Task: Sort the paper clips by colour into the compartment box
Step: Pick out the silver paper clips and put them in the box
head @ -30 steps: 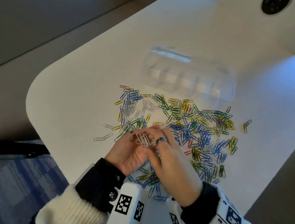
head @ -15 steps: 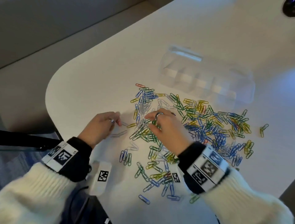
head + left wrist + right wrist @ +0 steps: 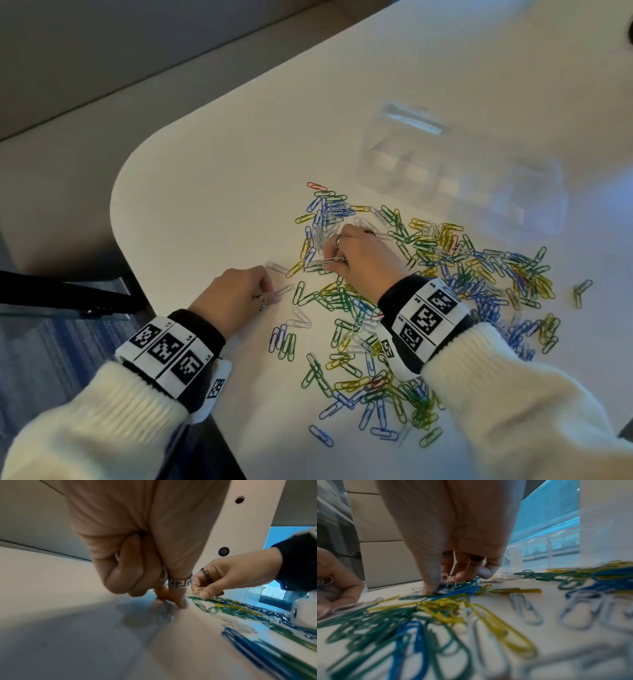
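Note:
Blue, green, yellow, white and a few red paper clips [image 3: 442, 270] lie scattered over the white table [image 3: 212, 178]. The clear compartment box [image 3: 479, 192] stands beyond the pile at the back right, blurred. My right hand [image 3: 329, 262] is at the pile's left part and pinches a few white clips [image 3: 318, 265] between thumb and fingers [image 3: 429, 588]. My left hand [image 3: 275, 296] is left of the pile, its fingertips [image 3: 181, 603] down on the table at a loose white clip [image 3: 284, 290]. Its curled fingers keep white clips [image 3: 163, 574] in the palm.
The table's rounded corner and edge [image 3: 118, 219] lie close to my left hand, with a dark bar [image 3: 68, 291] and blue carpet below. More clips [image 3: 376, 394] lie under my right forearm. A lone green pair [image 3: 580, 291] sits far right.
A second ago both hands were together near me over a bunch of white clips. They have parted: the left went to loose white clips on the left, the right into the pile.

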